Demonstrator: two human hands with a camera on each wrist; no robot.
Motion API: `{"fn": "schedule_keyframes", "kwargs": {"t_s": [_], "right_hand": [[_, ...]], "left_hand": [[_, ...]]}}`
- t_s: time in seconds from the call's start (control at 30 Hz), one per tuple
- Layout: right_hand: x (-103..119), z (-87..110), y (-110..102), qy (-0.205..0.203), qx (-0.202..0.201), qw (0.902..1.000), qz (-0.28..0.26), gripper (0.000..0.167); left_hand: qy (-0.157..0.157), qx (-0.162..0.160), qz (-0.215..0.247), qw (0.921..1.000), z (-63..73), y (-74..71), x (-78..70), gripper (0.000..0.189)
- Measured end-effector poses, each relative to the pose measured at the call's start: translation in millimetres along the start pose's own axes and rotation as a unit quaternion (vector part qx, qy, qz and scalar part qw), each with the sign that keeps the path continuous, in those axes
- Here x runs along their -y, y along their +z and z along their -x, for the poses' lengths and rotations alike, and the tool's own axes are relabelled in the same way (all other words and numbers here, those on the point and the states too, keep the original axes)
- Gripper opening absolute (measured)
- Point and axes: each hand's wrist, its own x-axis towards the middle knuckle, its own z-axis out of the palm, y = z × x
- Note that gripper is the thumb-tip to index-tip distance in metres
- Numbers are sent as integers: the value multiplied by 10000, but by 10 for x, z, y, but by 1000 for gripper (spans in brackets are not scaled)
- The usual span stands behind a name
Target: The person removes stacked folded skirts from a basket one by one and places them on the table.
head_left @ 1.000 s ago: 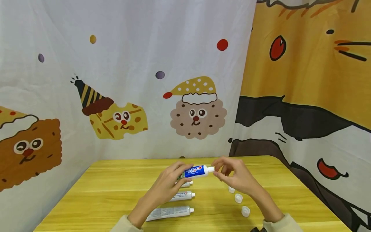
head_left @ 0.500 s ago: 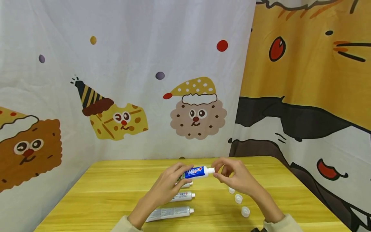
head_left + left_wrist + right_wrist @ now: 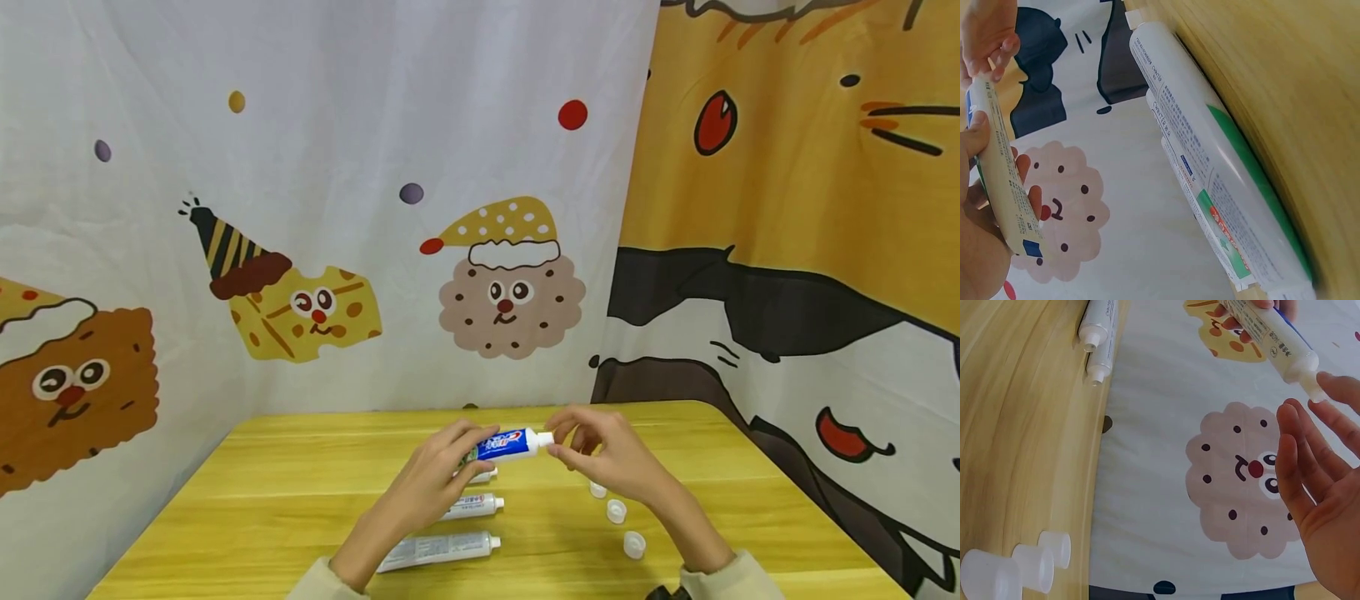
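Note:
My left hand [image 3: 427, 479] grips a blue-and-white toothpaste tube [image 3: 506, 444] above the table, thumb on the near side, its nozzle end pointing right. In the left wrist view the tube's white printed back [image 3: 1000, 162] shows, with the fingers curled behind. My right hand [image 3: 615, 454] pinches the small white cap [image 3: 1312, 386] at the tube's end between thumb and index finger. Its other fingers are loosely bent, away from the tube. The cap stands in line with the tube.
Three more toothpaste tubes lie in a row on the wooden table [image 3: 300, 500]: a near one [image 3: 442, 548], a middle one [image 3: 476, 506] and a far one [image 3: 487, 476] partly hidden by my left hand. Three loose white caps, the nearest cap [image 3: 634, 545] included, stand right. A printed curtain [image 3: 337, 167] hangs behind.

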Motion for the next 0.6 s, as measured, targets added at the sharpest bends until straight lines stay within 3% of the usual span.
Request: {"fn": "schedule_keyframes", "kwargs": {"t_s": [0.23, 0.43, 0.6], "right_hand": [[13, -13, 10, 64, 84, 9999, -92, 8], [11, 0, 7, 256, 83, 9996, 3, 8], [-3, -2, 9, 152, 77, 9999, 28, 10]], "left_hand": [[15, -14, 6, 10000, 7, -8, 4, 43], [-58, 29, -27, 10000, 11, -16, -7, 43], [-49, 40, -36, 10000, 4, -18, -9, 43]]}}
